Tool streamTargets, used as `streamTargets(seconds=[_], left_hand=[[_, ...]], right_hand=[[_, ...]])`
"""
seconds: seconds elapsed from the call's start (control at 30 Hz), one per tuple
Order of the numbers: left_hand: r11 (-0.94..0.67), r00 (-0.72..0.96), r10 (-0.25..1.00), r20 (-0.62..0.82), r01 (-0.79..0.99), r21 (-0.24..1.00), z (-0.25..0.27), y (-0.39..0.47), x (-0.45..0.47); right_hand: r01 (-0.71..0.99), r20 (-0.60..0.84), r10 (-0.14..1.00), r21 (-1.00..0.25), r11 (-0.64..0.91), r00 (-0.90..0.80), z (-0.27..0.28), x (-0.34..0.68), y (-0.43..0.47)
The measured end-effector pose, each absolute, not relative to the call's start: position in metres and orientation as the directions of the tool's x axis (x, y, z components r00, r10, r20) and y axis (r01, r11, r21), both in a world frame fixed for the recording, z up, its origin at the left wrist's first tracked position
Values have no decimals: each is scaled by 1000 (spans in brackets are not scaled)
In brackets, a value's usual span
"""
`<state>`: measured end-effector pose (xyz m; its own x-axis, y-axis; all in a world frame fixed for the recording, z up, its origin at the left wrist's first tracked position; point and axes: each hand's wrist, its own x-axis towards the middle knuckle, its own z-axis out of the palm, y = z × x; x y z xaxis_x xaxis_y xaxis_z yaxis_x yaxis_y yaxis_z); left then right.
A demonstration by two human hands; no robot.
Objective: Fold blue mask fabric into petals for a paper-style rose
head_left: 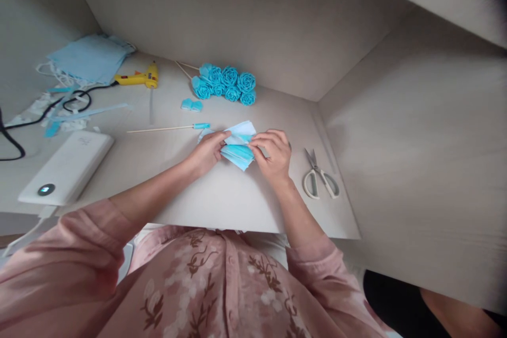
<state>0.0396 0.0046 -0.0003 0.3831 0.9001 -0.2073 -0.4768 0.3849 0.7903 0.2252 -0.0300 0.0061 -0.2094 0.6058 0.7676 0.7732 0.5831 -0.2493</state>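
Observation:
Between my two hands is a light-blue pleated face mask (pixel 238 156), its layers fanned apart, with pale inner sheets showing at the top. My left hand (pixel 209 152) grips its left side, the thumb lying on top. My right hand (pixel 273 153) pinches the right edge between thumb and fingertips. Just beyond my left hand lies a thin wooden stick (pixel 162 129) with a blue wrapped tip (pixel 201 126). Small cut blue pieces (pixel 191 105) rest farther back.
Blue fabric roses (pixel 229 84) on sticks lie at the back. A yellow glue gun (pixel 138 78), stacked face masks (pixel 91 58) and cut scraps (pixel 75 116) are at the left, behind a white power bank (pixel 67 169). Scissors (pixel 317 177) lie at the right, near the side wall.

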Motion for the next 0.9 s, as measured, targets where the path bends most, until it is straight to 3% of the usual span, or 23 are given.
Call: streamTargets(seconds=[0.3,0.43,0.57,0.67,0.9], left_hand=[[384,327,914,-240,-508,771,0,7,40],[376,310,919,-242,-507,776,-6,10,39],[370,319,919,-234,-481,795,-6,8,39],[360,323,919,-227,-448,819,-3,5,39],[357,388,898,-205,-375,855,-1,0,39]], right_hand=[[704,730,614,-265,659,-300,8,220,-31],[591,734,601,-344,729,-315,9,218,-34],[635,722,687,-494,594,-80,9,223,-35],[678,721,689,-543,496,73,7,228,-32],[741,728,686,-456,494,-9,7,225,-28]])
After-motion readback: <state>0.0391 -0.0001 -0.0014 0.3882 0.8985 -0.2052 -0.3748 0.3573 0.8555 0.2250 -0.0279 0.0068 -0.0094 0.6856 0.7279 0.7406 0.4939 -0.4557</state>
